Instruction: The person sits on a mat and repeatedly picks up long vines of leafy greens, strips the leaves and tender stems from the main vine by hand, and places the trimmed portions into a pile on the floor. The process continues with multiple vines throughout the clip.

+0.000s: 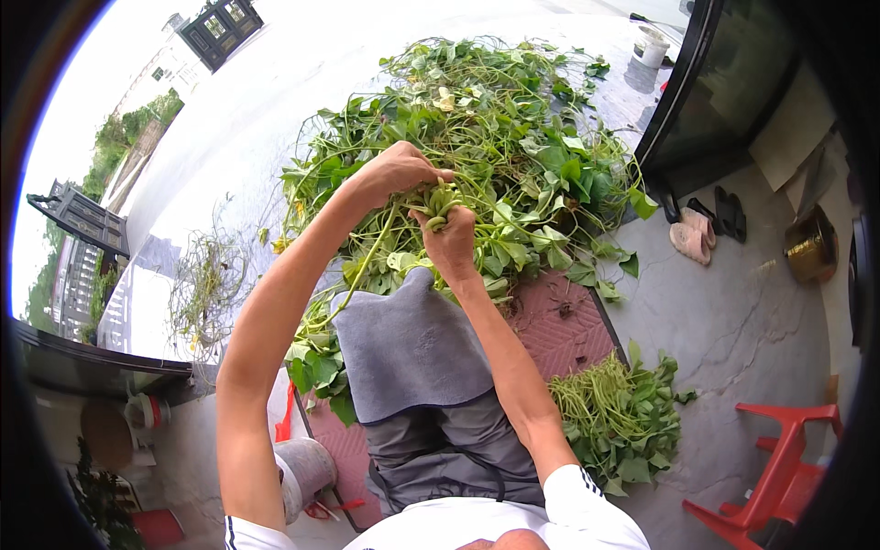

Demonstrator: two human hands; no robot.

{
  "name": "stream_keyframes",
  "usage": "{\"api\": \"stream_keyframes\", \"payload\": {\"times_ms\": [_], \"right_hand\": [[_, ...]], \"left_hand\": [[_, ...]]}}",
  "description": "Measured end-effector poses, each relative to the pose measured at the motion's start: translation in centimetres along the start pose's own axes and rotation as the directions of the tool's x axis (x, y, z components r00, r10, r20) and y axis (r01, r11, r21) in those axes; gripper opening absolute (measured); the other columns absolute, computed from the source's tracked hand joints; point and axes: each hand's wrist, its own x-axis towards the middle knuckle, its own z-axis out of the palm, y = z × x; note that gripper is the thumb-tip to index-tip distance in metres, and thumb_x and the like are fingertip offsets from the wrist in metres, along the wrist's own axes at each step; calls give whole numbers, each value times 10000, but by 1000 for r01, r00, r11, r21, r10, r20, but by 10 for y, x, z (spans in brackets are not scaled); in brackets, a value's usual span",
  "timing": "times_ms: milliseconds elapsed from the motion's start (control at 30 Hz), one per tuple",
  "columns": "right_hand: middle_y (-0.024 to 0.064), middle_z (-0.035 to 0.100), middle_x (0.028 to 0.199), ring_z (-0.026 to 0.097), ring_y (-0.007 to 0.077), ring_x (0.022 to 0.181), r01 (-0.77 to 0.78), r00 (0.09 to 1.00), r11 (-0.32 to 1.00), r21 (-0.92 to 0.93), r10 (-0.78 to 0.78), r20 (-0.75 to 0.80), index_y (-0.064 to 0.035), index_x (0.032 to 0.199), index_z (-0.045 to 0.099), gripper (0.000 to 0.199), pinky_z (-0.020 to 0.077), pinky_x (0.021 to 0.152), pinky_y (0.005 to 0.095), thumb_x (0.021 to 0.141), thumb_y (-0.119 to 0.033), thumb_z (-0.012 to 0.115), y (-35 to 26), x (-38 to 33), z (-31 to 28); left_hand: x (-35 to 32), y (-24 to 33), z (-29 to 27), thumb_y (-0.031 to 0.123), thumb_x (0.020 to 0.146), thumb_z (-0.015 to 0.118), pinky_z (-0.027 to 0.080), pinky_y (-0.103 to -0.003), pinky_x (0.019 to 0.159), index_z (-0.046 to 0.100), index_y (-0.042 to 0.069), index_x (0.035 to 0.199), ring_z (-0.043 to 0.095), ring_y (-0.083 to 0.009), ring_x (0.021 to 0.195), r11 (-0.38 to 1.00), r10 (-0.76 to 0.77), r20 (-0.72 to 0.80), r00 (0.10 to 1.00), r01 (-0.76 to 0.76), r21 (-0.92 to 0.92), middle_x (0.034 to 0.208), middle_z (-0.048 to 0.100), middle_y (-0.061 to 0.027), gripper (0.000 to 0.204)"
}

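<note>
In front of me, above my lap, my right hand [449, 246] is closed round a bunch of thick green stems [439, 202], their ends curling out over the thumb side. My left hand [401, 174] is just above and to the left, fingers pinched together at a vine. One long green vine [371, 255] slants down from between the hands towards my left knee. Past both hands spreads a big heap of leafy vines [467, 119]. A grey cloth [408, 344] covers my thighs. What exactly sits between the left fingertips is partly hidden.
A bundle of picked leafy stems [614, 417] lies right of my legs on a red mat [564, 325]. A red plastic stool [775, 467] stands at lower right, pink slippers [692, 235] farther up. Stripped vine scraps [209, 284] lie left. A white bucket [652, 48] stands far right.
</note>
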Motion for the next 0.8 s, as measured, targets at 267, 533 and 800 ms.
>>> {"api": "stream_keyframes", "payload": {"times_ms": [267, 533, 800], "right_hand": [[213, 632, 670, 651, 423, 651, 11, 998, 964, -266, -29, -64, 20, 748, 648, 124, 501, 611, 472, 799, -47, 738, -34, -18, 12], [220, 700, 771, 692, 437, 760, -98, 990, 929, -357, 127, 58, 9, 782, 685, 147, 541, 712, 512, 770, -123, 748, -14, -9, 4], [228, 688, 734, 695, 435, 730, -69, 989, 964, -256, 99, 108, 5, 722, 682, 227, 538, 675, 507, 804, -183, 780, -5, -3, 5]], "left_hand": [[18, -34, 16, 161, 958, 705, 658, -293, 652, 741, -98, 856, 784, -198, 753, 857, -24, -352, 936, -162, -490, 808, 761, -148, 281], [14, -34, 32, 143, 1016, 688, 676, -340, 721, 712, -109, 946, 783, -260, 832, 667, -54, -347, 936, -225, -710, 882, 750, -175, 263], [3, -29, 31, 194, 1042, 662, 631, -309, 695, 728, -71, 928, 770, -220, 805, 805, -59, -277, 959, -118, -582, 880, 763, -176, 296]]}}
